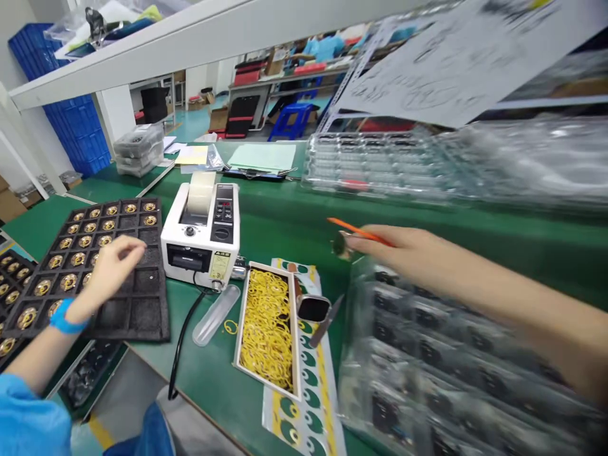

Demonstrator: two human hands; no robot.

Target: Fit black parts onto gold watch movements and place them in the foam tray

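Observation:
My left hand [110, 269], with a blue band [66, 316] at its wrist, is over a black divided tray [152, 310]. Its fingers are curled together, and what they hold, if anything, is hidden. Gold-coloured ring-shaped parts [69, 282] fill many of the tray's compartments. On the other side, my right hand [380, 244] grips a thin orange stick-like tool [346, 226]. A small dark round piece [340, 244], blurred, is at its fingertips. Below that hand lies a clear plastic tray [361, 354] with dark parts in its pockets.
A white tape dispenser [199, 237] stands between the hands. Beside it are a box of yellow rings [266, 323], a clear plastic strip [216, 315], a smartwatch-like object [313, 309] and a sticker sheet [308, 380]. Stacked clear trays [380, 158] and a clipboard [261, 161] sit behind.

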